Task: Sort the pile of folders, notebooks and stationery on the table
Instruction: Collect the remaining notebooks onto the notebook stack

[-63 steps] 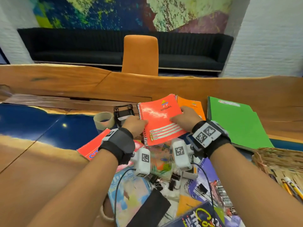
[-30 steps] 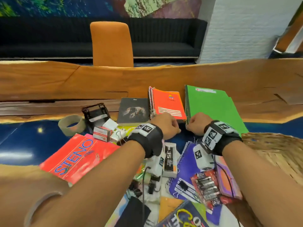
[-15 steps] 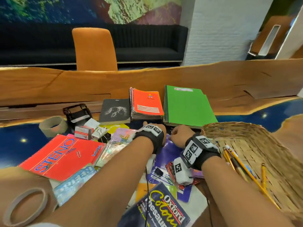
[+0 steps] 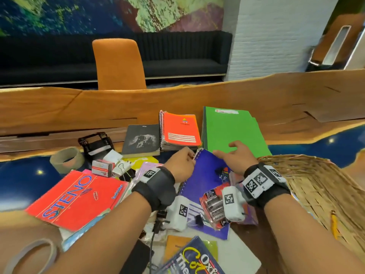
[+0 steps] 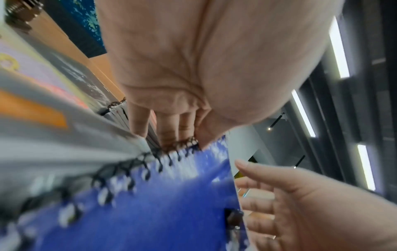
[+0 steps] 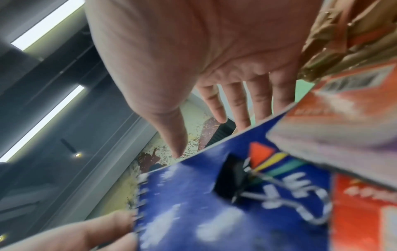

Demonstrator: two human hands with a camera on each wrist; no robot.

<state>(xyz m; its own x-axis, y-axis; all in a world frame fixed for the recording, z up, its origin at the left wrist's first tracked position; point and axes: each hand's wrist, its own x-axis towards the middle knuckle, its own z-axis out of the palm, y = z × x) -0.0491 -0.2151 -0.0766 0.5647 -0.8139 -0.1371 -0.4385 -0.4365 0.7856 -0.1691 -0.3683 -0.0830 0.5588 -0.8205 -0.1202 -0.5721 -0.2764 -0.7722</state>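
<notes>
Your work surface is a long wooden counter point(image 4: 177, 107) with glossy blue inlays. At your right stands a woven wicker basket point(image 4: 316, 186) with a yellow pencil point(image 4: 334, 226) lying in it.

Along the far edge of the pile three items lie side by side: a green card folder point(image 4: 233, 131), an orange spiral-bound notebook point(image 4: 180, 128) on top of a small stack, and a black softcover notebook point(image 4: 141, 140). A red "STENO" pad point(image 4: 79, 196) lies flat at your left with a paper clip on its cover.

The blue spiral-bound notebook point(image 4: 205, 171) sits in the middle of the pile, just in front of the green folder. Its far end is tilted up off the pile.

Your left hand point(image 4: 180, 165) grips the notebook at the far corner of its wire spine; the fingers point(image 5: 184, 129) are curled round the coil with the thumb on the cover. Your right hand point(image 4: 235, 157) is at the notebook's far edge with its fingers point(image 6: 238, 105) straight and spread, holding nothing; whether they touch the cover cannot be told.

A red pack of batteries point(image 4: 214, 206) rests on the notebook's near half. A brown tape roll point(image 4: 66, 159) stands at the left, with a black hole punch point(image 4: 94, 143) behind a small red and white box point(image 4: 102, 168).
</notes>
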